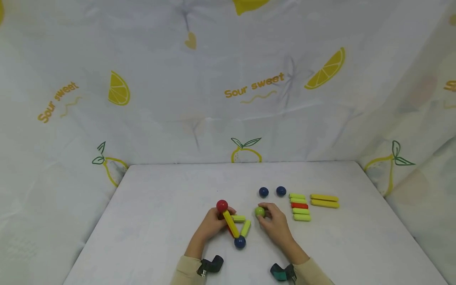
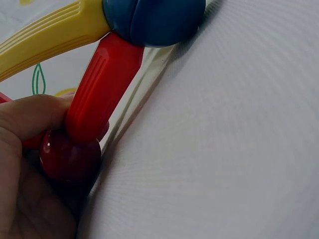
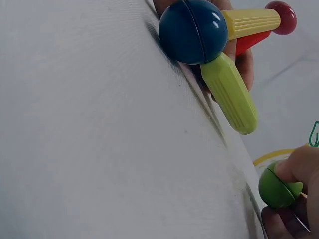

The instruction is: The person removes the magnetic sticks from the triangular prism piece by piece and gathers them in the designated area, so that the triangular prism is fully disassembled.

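Observation:
My left hand (image 1: 211,225) grips a toy frame of rods and balls near its lower left corner. There, in the left wrist view, the thumb lies against a red rod (image 2: 103,87) just above a dark red ball (image 2: 69,158). A yellow rod (image 1: 230,224) slants from a blue ball (image 1: 240,242) on the table up to a raised red ball (image 1: 222,206). Two light green rods, one at the back (image 1: 238,218) and one at the right (image 1: 246,228), also belong to it. Right of the frame and apart from it, my right hand (image 1: 278,228) pinches a green ball (image 1: 259,212).
Two blue balls, a left one (image 1: 263,192) and a right one (image 1: 281,191), lie behind the right hand. To their right is a column of short green rods (image 1: 301,217) with a red rod (image 1: 299,206) among them. Farther right lie two yellow rods (image 1: 325,204) on the white table (image 1: 142,237).

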### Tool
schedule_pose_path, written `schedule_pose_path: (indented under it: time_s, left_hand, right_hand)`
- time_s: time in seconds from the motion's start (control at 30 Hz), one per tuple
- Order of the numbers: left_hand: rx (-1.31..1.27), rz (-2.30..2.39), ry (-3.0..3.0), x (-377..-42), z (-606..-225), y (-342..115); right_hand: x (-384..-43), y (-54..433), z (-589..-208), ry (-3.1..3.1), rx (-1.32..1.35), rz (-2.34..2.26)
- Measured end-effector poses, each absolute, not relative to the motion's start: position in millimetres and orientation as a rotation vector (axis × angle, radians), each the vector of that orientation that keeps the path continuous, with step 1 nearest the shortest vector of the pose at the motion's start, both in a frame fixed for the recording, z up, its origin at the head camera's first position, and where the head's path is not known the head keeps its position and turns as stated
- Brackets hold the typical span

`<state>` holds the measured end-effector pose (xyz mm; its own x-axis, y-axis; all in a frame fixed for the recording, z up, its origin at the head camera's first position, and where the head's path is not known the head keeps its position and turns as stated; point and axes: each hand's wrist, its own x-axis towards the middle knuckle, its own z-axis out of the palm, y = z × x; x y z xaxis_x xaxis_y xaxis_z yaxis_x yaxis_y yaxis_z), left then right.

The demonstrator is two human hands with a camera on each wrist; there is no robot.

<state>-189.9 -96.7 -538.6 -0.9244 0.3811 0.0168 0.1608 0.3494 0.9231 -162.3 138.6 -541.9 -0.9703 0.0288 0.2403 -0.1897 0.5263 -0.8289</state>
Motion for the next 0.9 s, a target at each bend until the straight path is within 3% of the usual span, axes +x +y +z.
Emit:
schedule_pose_path:
  time_s: [0.23,0.7,0.9]
  left_hand:
    - [0.503,1.638,2.376,-192.8,-548.0,-100.4]
    - [0.500,1.606,2.392,-195.7,-552.6,-98.5]
    - [0.500,1.579,2.439,-188.4,-535.9,-96.9]
  right_hand:
    - [-167.5,143.7,-541.4,-2.417,-0.095,1.409]
    - [-186.3,152.2,-539.1,-2.495,-0.193,1.228]
    - [-186.5,152.3,-537.0,-2.517,-0.187,1.248]
